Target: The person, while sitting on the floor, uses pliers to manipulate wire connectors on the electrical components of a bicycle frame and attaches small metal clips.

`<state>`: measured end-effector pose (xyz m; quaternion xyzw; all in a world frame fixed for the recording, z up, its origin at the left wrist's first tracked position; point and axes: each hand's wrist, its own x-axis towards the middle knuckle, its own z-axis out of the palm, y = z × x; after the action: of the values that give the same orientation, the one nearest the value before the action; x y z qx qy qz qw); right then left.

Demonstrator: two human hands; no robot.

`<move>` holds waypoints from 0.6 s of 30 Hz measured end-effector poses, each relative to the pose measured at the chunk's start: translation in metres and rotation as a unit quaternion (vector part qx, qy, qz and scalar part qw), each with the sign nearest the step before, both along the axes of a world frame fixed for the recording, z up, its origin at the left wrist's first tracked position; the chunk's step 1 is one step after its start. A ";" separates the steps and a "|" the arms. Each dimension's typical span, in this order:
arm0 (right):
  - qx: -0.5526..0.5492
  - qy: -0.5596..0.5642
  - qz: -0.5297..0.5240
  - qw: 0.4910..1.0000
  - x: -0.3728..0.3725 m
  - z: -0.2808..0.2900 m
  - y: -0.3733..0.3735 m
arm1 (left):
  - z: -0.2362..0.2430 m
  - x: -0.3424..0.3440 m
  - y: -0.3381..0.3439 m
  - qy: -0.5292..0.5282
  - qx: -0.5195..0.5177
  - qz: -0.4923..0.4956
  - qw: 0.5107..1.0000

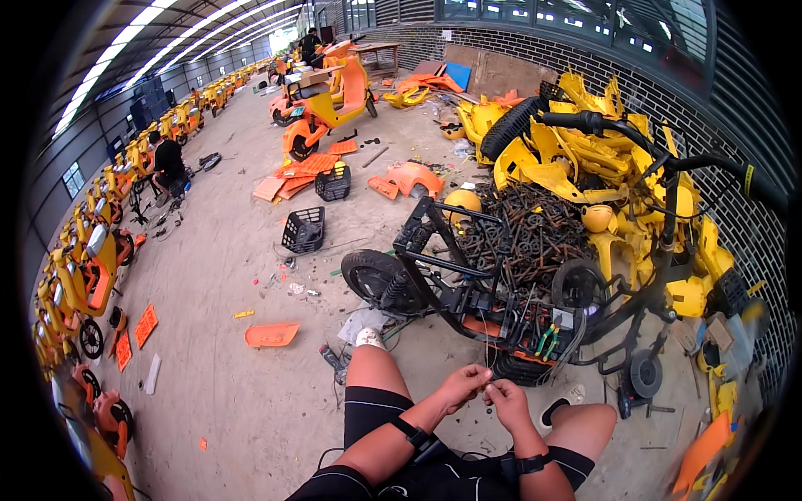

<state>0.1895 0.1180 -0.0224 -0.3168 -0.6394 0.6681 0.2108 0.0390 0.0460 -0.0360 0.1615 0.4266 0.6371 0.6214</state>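
My left hand (pixel 462 388) and my right hand (pixel 509 404) meet in front of my lap, fingertips close together. Both are closed in a pinch; whatever sits between the fingers is too small to make out. Just beyond them stands a stripped black scooter frame (pixel 455 324) with its rear wheel (pixel 378 280) to the left and handlebar (pixel 590 122) to the right. Pliers with green and yellow handles (pixel 545 341) lie among other tools in its open floor section, beside loose grey cables (pixel 575 341).
Behind the frame rise a heap of dark metal parts (pixel 535 230) and yellow body panels (pixel 551 171). A black basket (pixel 303 230) and an orange panel (pixel 271 335) lie left. A power tool (pixel 625 401) rests at right. Scooters (pixel 100 259) line the left; a person (pixel 167 163) crouches there.
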 end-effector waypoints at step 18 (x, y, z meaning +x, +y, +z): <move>-0.259 0.119 0.014 0.959 0.033 0.006 0.011 | 0.000 0.020 0.009 -0.022 0.038 -0.075 0.996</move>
<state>0.2227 0.1291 -0.0165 -0.2698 -0.4192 0.8464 0.1873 0.0591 0.0550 -0.0358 0.2029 0.3752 0.6076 0.6700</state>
